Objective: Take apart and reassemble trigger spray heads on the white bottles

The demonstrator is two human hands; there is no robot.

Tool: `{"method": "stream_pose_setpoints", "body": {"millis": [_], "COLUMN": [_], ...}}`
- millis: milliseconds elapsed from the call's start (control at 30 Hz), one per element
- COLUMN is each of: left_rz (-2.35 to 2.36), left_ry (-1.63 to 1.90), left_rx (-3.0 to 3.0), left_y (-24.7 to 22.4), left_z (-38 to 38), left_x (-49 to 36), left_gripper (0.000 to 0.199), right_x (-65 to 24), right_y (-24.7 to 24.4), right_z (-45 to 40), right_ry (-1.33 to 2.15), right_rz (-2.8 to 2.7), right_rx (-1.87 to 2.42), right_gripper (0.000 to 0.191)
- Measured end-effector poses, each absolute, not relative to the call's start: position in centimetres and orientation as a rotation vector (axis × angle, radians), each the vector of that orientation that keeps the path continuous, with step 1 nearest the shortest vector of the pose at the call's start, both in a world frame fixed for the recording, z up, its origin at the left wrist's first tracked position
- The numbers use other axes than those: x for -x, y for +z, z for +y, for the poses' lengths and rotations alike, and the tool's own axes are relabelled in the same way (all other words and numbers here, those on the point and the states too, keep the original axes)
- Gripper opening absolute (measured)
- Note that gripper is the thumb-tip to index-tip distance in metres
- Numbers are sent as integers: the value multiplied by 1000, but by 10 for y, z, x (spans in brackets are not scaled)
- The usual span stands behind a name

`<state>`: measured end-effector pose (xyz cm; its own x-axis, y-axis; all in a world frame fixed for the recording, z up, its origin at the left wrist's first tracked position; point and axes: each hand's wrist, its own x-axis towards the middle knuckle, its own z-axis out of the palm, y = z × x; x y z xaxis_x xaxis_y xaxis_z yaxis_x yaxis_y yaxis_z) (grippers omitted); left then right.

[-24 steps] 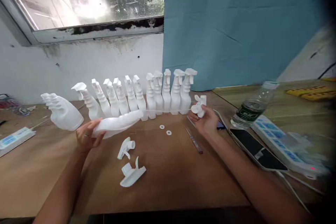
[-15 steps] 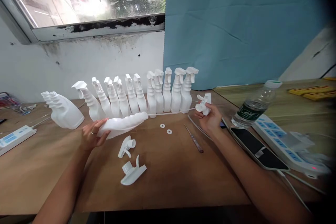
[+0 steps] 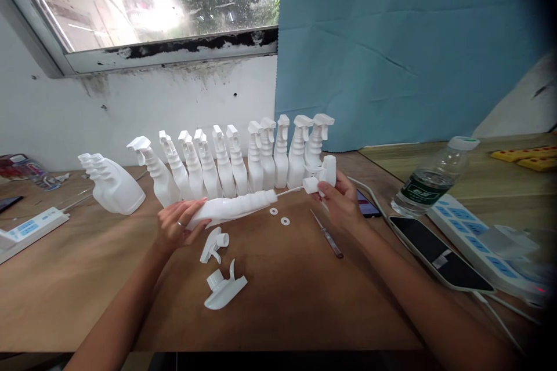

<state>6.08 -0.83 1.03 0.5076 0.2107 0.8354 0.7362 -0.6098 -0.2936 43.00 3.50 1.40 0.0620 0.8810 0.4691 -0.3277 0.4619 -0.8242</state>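
Above the brown tabletop [image 3: 278, 307], my left hand [image 3: 176, 225] grips a bottle [image 3: 235, 207] held near level while my right hand [image 3: 344, 204] pinches the spray head [image 3: 329, 169], whose tube [image 3: 290, 191], apparently entering the neck [image 3: 268, 196], calls, I judge, for straight feeding.

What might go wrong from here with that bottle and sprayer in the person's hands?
The thin tube runs between the sprayer in the right hand and the mouth of the bottle in the left hand; it might bend if pushed crookedly.
The bottle is held in front of the standing bottles, so a careless swing could topple some.
Two small rings lie loose nearby and could get brushed away.
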Motion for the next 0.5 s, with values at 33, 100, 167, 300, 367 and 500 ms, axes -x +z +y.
{"method": "stream_pose_setpoints", "body": {"millis": [33, 100, 167, 300, 367, 500], "left_rz": [-787, -836, -934, -1103, -1169, -1353], "left_ry": [-1097, -1203, -1287, -1238, -1120, -879], "left_rx": [2092, 2082, 2101, 2374, 2578, 2787], "left_y": [11, 11, 9, 8, 9, 10], "left_z": [-9, -9, -9, -5, -3, 0], "left_x": [-70, -89, -107, -133, -142, -153], "left_gripper": [52, 50, 44, 43, 46, 48], "right_x": [-425, -415, -408, -395, -386, -365], "right_y": [20, 35, 53, 81, 86, 77], "right_z": [32, 28, 29, 38, 41, 37], "right_ry": [985, 956, 958, 970, 1001, 1240], "right_rz": [-1229, -1347, -1413, -1407, -1407, -1464], "right_rx": [602, 607, 564, 465, 460, 355], "right_gripper": [26, 24, 24, 28, 29, 30]}}
